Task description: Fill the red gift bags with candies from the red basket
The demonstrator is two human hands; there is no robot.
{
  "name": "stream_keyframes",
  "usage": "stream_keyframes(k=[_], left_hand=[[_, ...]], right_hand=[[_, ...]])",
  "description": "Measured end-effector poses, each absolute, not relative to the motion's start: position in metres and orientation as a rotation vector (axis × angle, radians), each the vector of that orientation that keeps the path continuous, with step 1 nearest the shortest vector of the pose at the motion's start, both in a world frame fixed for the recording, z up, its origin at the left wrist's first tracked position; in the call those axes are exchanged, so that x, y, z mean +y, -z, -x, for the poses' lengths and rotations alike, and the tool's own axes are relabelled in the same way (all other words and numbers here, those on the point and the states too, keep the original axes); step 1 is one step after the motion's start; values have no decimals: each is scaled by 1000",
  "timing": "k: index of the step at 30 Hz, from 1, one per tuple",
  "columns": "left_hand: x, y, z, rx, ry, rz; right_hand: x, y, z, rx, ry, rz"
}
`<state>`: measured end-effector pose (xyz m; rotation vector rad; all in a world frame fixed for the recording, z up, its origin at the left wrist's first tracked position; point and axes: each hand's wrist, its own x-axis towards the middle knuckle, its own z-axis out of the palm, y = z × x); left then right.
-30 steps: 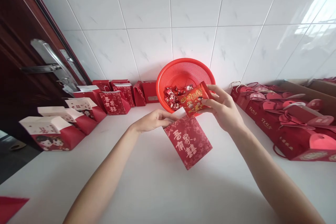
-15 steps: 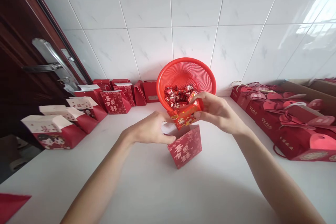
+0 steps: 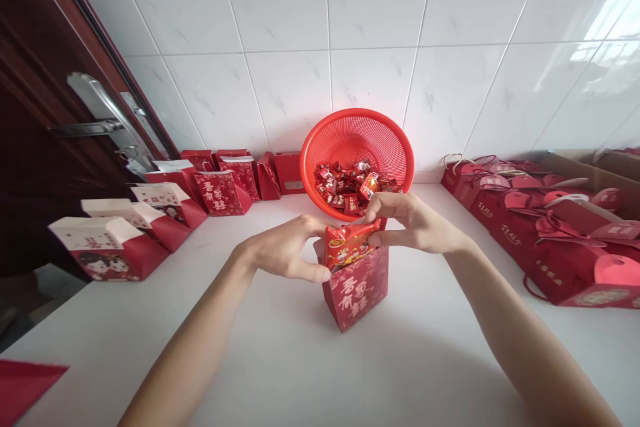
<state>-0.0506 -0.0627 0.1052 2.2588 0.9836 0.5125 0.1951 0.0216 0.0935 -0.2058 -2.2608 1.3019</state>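
Observation:
In the middle of the white table stands a red paper gift box (image 3: 359, 293) with pale lettering, its top open. My left hand (image 3: 287, 250) grips the box at its left upper edge, thumb on the front. With thumb and fingers, my right hand (image 3: 415, 223) pinches a shiny red snack packet (image 3: 350, 243). The packet's lower part is inside the box mouth, and its upper part sticks out. Just behind the hands leans a red plastic colander (image 3: 357, 121) with many small wrapped candies (image 3: 340, 180) in it. The box's inside is hidden.
Several red boxes with white flaps (image 3: 100, 247) and lettered boxes (image 3: 223, 192) stand on the left. Along the right lie red gift boxes with ribbons (image 3: 510, 227). A tiled wall (image 3: 280, 0) and a door handle (image 3: 100, 107) bound the back and left.
My right hand has lowered the snack packet from above the box partly into its mouth. The box has shifted slightly, and more candies show in the colander.

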Motion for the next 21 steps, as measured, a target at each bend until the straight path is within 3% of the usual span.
stream_keyframes(k=[9,21], left_hand=[[-57,-99,52,1130,-586,-2088],[-58,-97,44,1071,-649,-2088]], right_hand=[[35,-97,-203,-2390,-996,173],[36,-108,-217,-2516,-1027,75]])
